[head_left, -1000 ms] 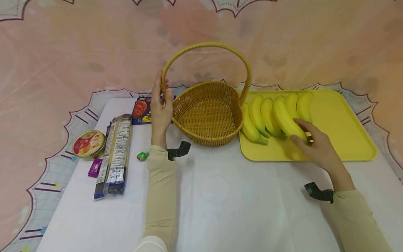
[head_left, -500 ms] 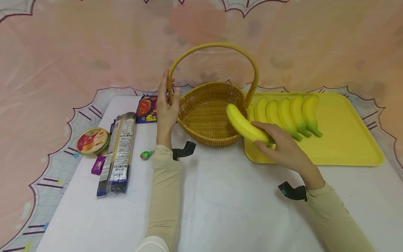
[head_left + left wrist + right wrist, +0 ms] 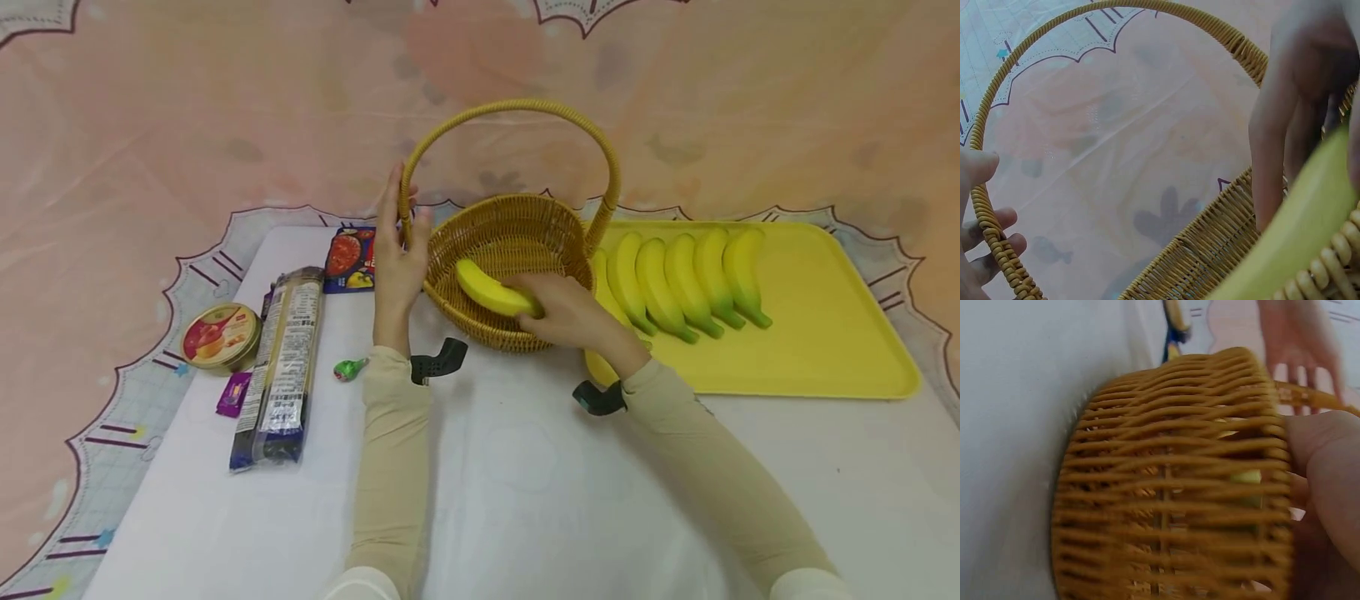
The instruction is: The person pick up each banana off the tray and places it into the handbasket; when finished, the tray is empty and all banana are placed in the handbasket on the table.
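A brown wicker basket (image 3: 510, 333) with a tall arched handle stands at the table's back middle. My left hand (image 3: 399, 267) holds the base of the handle on its left side; in the left wrist view the thumb and fingers lie around the handle (image 3: 988, 219). Inside the basket's rim, my right hand (image 3: 558, 308) grips one end of a yellow banana (image 3: 487, 290), which lies slantwise over the basket floor. The right wrist view shows the woven wall (image 3: 1172, 487) close up, with the right hand (image 3: 1329, 481) reaching over the rim and the banana partly hidden behind the weave.
Several bananas (image 3: 693, 283) lie in a row on a yellow tray (image 3: 825, 325) at the right. To the left are a long noodle pack (image 3: 281, 367), a round tin (image 3: 221, 335), a purple packet (image 3: 234, 394), a green-wrapped candy (image 3: 349, 369) and a blue packet (image 3: 349, 260).
My right hand has carried the banana left from over the tray into the basket. The left hand has stayed at the basket handle.
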A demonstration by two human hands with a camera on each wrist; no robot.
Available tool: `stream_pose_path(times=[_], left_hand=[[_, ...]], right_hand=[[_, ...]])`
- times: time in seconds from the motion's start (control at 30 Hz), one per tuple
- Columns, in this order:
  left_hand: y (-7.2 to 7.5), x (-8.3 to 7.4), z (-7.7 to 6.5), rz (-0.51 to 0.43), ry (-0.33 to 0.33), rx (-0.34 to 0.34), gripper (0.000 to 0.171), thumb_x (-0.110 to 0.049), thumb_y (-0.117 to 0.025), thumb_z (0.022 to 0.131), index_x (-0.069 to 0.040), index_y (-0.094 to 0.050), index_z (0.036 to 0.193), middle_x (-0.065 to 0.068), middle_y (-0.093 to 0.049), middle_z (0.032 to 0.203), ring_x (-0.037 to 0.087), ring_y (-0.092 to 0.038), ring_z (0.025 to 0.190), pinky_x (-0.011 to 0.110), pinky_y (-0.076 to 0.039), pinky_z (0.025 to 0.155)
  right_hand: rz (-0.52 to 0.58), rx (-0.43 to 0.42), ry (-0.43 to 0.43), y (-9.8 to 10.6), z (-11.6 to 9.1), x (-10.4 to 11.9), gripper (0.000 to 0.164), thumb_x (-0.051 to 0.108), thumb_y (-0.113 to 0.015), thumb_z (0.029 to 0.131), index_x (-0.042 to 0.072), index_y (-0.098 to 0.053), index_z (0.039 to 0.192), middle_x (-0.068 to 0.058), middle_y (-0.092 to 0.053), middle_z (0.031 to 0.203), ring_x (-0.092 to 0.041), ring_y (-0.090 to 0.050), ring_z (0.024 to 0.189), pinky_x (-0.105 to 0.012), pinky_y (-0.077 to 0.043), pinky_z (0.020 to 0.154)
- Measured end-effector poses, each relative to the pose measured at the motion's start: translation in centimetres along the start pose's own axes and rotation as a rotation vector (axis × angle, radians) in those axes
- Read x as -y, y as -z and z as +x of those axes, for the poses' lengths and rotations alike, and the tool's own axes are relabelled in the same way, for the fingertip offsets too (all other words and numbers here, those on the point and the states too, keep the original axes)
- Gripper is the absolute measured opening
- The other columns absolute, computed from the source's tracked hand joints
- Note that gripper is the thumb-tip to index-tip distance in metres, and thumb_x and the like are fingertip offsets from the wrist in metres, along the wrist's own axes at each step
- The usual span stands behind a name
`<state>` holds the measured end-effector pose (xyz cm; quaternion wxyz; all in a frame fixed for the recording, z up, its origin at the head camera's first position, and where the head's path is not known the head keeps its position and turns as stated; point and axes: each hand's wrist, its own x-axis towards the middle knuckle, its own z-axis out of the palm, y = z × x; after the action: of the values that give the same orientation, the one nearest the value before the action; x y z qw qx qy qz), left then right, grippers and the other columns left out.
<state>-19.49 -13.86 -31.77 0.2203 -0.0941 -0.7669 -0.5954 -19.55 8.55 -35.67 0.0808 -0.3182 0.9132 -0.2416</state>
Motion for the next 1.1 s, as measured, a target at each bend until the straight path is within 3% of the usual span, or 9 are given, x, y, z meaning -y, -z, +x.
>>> stream_pose_path(times=[0.1,0.23,0.33,0.4,0.5,0.67,0.9,1.0,1.1], left_hand=[[0.1,0.0,0.1,-0.002,0.003,0.006,0.055,-0.018,-0.046,0.099,-0.015,-0.026,0.15,0.011,-0.044,0.141,0.018,-0.042,0.131,0.044,-0.04,0.104],[-0.1,0.1,0.0,-0.005,0.019,0.008,0.056,-0.019,-0.047,0.099,-0.017,-0.026,0.15,0.01,-0.044,0.141,0.017,-0.042,0.131,0.041,-0.039,0.106],[-0.2,0.0,-0.1,0.001,0.029,0.009,0.056,-0.018,-0.047,0.098,-0.017,-0.026,0.15,0.01,-0.044,0.141,0.017,-0.042,0.131,0.042,-0.038,0.107],[-0.2,0.0,-0.2,0.002,0.025,0.006,0.056,-0.017,-0.047,0.099,-0.015,-0.026,0.15,0.011,-0.045,0.141,0.018,-0.043,0.13,0.042,-0.038,0.107],[-0.2,0.0,-0.1,0.008,0.02,-0.006,0.055,-0.017,-0.047,0.098,-0.015,-0.027,0.15,0.011,-0.045,0.14,0.018,-0.044,0.13,0.041,-0.039,0.106],[-0.4,-0.1,0.2,0.0,-0.009,-0.037,0.054,-0.016,-0.048,0.098,-0.012,-0.029,0.149,0.012,-0.047,0.139,0.018,-0.045,0.129,0.04,-0.041,0.105],[-0.6,-0.3,0.3,-0.001,-0.003,-0.077,0.053,-0.014,-0.047,0.098,-0.014,-0.031,0.148,0.01,-0.049,0.136,0.015,-0.045,0.127,0.036,-0.041,0.104],[-0.6,-0.2,0.1,-0.001,0.014,-0.075,0.053,-0.012,-0.046,0.098,-0.016,-0.03,0.149,0.009,-0.049,0.137,0.018,-0.045,0.129,0.037,-0.041,0.105],[-0.6,0.0,0.0,-0.009,0.013,-0.066,0.054,-0.009,-0.046,0.098,-0.015,-0.03,0.149,0.011,-0.048,0.138,0.02,-0.044,0.13,0.039,-0.04,0.106]], right_hand=[[0.038,0.102,-0.009,-0.4,1.5,0.1,0.047,0.02,-0.058,0.089,0.009,-0.049,0.135,-0.006,-0.061,0.111,-0.021,-0.053,0.093,-0.037,-0.044,0.084],[0.111,0.244,-0.01,-0.7,2.4,0.0,0.046,0.025,-0.054,0.094,0.01,-0.047,0.137,-0.008,-0.054,0.133,-0.023,-0.052,0.119,-0.04,-0.04,0.103],[0.153,0.261,0.011,-0.9,2.5,-0.2,0.046,0.029,-0.05,0.097,0.01,-0.046,0.139,-0.007,-0.05,0.139,-0.024,-0.047,0.129,-0.041,-0.037,0.108],[0.184,0.204,0.021,-0.9,2.1,-0.4,0.045,0.029,-0.048,0.098,0.011,-0.047,0.139,-0.006,-0.052,0.138,-0.023,-0.049,0.127,-0.041,-0.038,0.107],[0.26,0.052,0.054,-0.4,0.5,-1.0,0.042,0.027,-0.049,0.098,0.011,-0.049,0.136,-0.007,-0.054,0.135,-0.023,-0.051,0.123,-0.043,-0.04,0.105],[0.33,-0.225,0.003,1.5,-4.1,-3.6,0.037,0.031,-0.047,0.099,0.014,-0.054,0.131,-0.004,-0.056,0.131,-0.02,-0.051,0.12,-0.044,-0.04,0.102],[0.281,-0.508,-0.239,3.5,-11.2,-10.7,0.037,0.023,-0.047,0.099,0.008,-0.052,0.132,-0.013,-0.051,0.131,-0.026,-0.047,0.117,-0.03,-0.037,0.096],[0.25,-0.595,-0.38,4.0,-13.5,-13.6,0.042,0.023,-0.045,0.099,0.004,-0.047,0.136,-0.019,-0.045,0.134,-0.033,-0.041,0.122,-0.038,-0.035,0.099],[0.257,-0.612,-0.54,4.4,-15.3,-16.0,0.053,0.029,-0.041,0.099,0.003,-0.035,0.144,-0.026,-0.034,0.143,-0.042,-0.033,0.129,-0.057,-0.03,0.102]])
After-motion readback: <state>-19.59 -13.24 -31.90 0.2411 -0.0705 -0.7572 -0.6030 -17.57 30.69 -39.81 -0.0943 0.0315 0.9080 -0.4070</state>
